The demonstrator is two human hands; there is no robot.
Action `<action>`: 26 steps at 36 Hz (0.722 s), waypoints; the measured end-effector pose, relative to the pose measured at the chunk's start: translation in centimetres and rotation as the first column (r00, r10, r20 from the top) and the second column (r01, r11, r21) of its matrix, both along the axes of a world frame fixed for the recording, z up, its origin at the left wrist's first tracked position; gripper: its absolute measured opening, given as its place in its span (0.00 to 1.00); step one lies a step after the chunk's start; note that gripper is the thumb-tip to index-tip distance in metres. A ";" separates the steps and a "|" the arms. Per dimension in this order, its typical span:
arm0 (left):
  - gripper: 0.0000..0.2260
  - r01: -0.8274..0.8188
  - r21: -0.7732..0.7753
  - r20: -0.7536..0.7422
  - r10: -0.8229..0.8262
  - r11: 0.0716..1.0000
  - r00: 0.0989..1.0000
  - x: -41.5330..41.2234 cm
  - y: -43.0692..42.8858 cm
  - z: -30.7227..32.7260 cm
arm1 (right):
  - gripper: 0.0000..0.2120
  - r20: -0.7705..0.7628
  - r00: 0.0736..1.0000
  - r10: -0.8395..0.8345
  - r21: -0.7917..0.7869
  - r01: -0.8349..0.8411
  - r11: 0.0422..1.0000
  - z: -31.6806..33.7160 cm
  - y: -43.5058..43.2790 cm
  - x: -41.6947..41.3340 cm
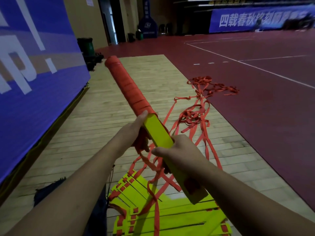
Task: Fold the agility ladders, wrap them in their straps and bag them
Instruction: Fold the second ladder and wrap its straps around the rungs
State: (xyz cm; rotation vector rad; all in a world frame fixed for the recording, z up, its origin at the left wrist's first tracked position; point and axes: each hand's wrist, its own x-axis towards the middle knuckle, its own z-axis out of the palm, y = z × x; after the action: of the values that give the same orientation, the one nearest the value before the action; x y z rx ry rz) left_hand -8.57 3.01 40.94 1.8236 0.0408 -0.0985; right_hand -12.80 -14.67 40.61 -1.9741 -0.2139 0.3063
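Observation:
I hold a stacked bundle of yellow ladder rungs (158,133) pointing away from me, its far half wound tightly in red strap (127,84). My left hand (136,132) grips the bundle from the left at the edge of the wrapping, with red strap under its fingers. My right hand (177,149) grips the bundle nearer to me. Loose red strap (192,116) trails from the bundle onto the floor. A second ladder (163,215) of yellow rungs lies folded in a fan below my arms.
A tangled pile of red strap (211,86) lies where the wooden strip (102,106) meets the red court floor (264,103). A blue banner wall (34,74) stands on the left. A dark bag (49,188) lies by my left arm.

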 end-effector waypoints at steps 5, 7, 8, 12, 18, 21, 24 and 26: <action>0.29 0.025 0.091 -0.024 -0.023 0.996 0.999 -0.3 -1.6 0.7 | 0.14 0.326 0.935 -0.139 -0.346 0.255 0.903 -1.6 0.2 0.1; 0.25 0.008 0.090 0.029 -0.011 0.996 1.000 -0.4 -2.3 0.3 | 0.13 0.404 0.907 -0.122 -0.397 0.294 0.869 -2.0 0.6 -0.5; 0.23 -0.011 0.083 0.062 0.006 0.996 0.998 -0.4 -2.5 0.0 | 0.12 0.434 0.896 -0.099 -0.404 0.292 0.867 -2.3 0.9 -0.7; 0.18 -0.051 -0.084 0.094 0.059 0.995 0.994 -0.4 -1.2 -0.5 | 0.14 0.340 0.939 -0.047 -0.248 0.138 0.959 -2.2 1.4 -0.8; 0.12 0.204 -0.329 0.118 -0.175 0.922 0.978 -0.9 -0.1 0.3 | 0.27 -0.376 0.892 0.251 0.314 -0.132 0.940 0.8 -0.9 0.1; 0.13 0.197 -0.340 0.103 -0.172 0.920 0.980 -1.0 -0.5 0.4 | 0.28 -0.425 0.845 0.325 0.441 -0.121 0.890 0.7 -0.1 -0.7; 0.25 0.132 -0.274 0.092 -0.111 0.953 0.990 -0.7 0.1 0.5 | 0.27 -0.337 0.923 0.188 0.397 -0.042 0.917 1.2 0.3 -0.8; 0.36 0.147 -0.189 0.064 -0.137 0.971 0.988 -0.5 0.8 0.8 | 0.21 -0.252 0.960 0.125 0.306 -0.043 0.951 1.7 0.0 -0.7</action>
State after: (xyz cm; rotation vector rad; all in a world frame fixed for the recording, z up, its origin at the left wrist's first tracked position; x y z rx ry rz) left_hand -9.12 3.86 41.73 1.6325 -0.1317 -0.1519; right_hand -13.51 -14.66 42.36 -1.6070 -0.1594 0.5614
